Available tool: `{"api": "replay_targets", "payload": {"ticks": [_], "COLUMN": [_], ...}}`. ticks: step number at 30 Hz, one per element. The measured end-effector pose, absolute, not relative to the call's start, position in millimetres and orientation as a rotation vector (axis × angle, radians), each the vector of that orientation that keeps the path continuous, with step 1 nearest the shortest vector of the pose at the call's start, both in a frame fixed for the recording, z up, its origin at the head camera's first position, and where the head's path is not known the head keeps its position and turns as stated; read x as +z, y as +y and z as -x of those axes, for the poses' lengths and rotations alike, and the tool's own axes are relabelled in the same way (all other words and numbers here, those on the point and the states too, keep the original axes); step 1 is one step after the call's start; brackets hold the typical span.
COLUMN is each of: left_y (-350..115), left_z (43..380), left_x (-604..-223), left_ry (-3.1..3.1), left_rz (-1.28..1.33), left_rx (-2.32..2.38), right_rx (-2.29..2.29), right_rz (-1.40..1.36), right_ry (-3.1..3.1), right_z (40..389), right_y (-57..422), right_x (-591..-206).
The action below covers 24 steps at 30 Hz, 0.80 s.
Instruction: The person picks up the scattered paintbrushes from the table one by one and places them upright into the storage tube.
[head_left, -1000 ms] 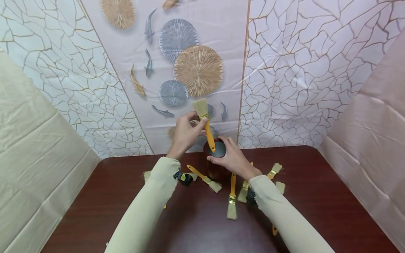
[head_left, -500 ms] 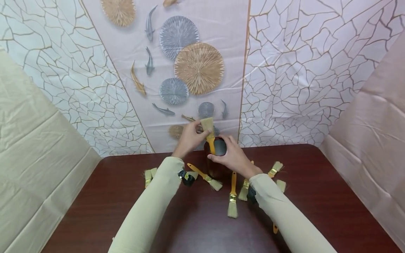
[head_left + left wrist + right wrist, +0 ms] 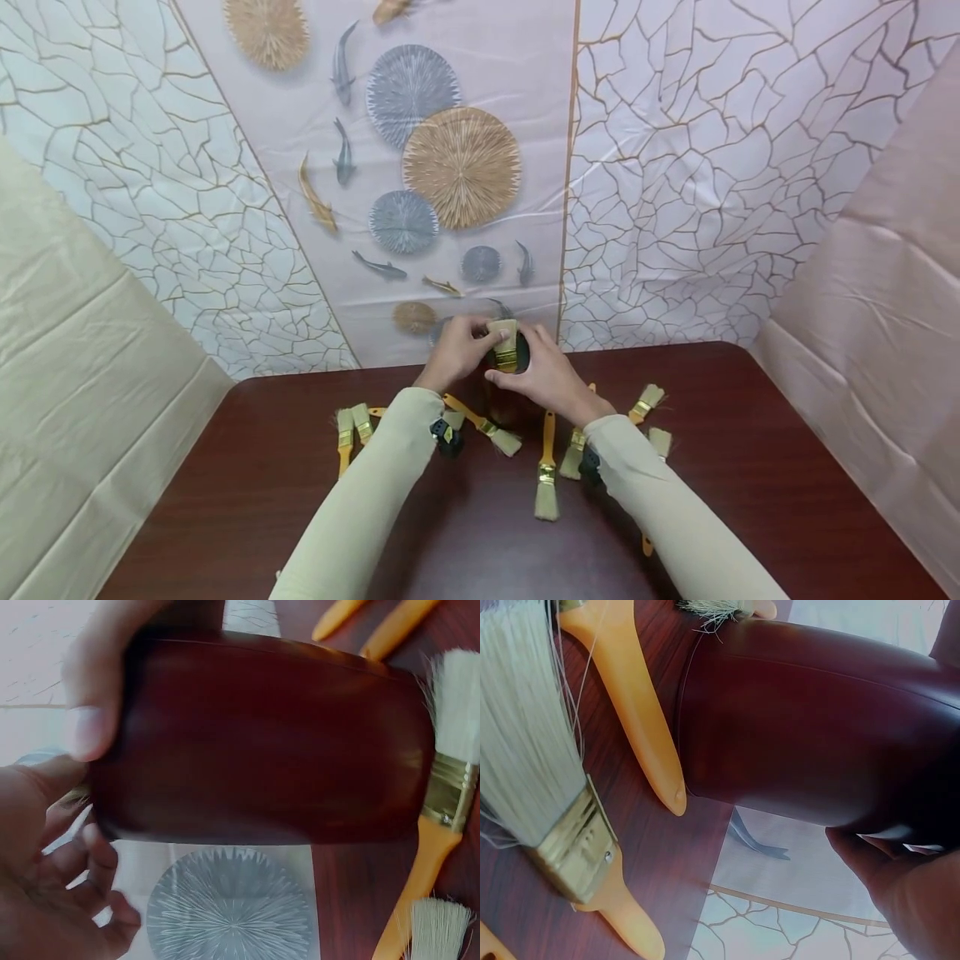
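Observation:
In the head view my left hand (image 3: 456, 353) pinches a paintbrush (image 3: 503, 335) by its metal band and bristle end. Its bristles point up, and its yellow handle is down inside the mouth of a dark red, cylindrical holder (image 3: 262, 742). My right hand (image 3: 547, 377) grips the holder at its rim, thumb on the near side and fingers round the far side. The holder stands upright on the table, its wall filling much of both wrist views. In the left wrist view the brush is mostly hidden behind the holder's rim.
More yellow-handled paintbrushes lie on the dark wooden table (image 3: 480, 542): one (image 3: 483, 425) left of the holder, one (image 3: 547, 475) in front, several at the right, and a pair (image 3: 344, 433) at the left. A patterned cloth (image 3: 645, 208) hangs behind the table.
My left hand has lowered the paintbrush, handle first, from above the holder down into its mouth. My right hand keeps its grip on the rim.

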<state>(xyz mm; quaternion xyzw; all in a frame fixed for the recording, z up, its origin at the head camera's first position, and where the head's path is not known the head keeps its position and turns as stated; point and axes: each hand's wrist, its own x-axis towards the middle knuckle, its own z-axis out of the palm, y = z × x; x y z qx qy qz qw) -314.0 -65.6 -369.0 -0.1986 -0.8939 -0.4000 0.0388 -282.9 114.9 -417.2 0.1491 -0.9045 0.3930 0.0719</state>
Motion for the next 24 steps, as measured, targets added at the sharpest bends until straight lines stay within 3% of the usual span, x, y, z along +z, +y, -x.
{"api": "replay_targets", "payload": {"ticks": [11,24], "left_y": [-80,-163], "left_z": [316,254], "left_x": [-384,-322], "left_ry": [-2.614,-2.784], "left_rz": [0.466,0.47], "left_rx": [-1.26,-1.225], "right_rx": [1.208,1.261], "right_rz": [-0.483,-0.446], "right_ry": [-2.723,-2.736], "right_z": [286,287], "right_y": [104,118], "right_x": [-418,-418]}}
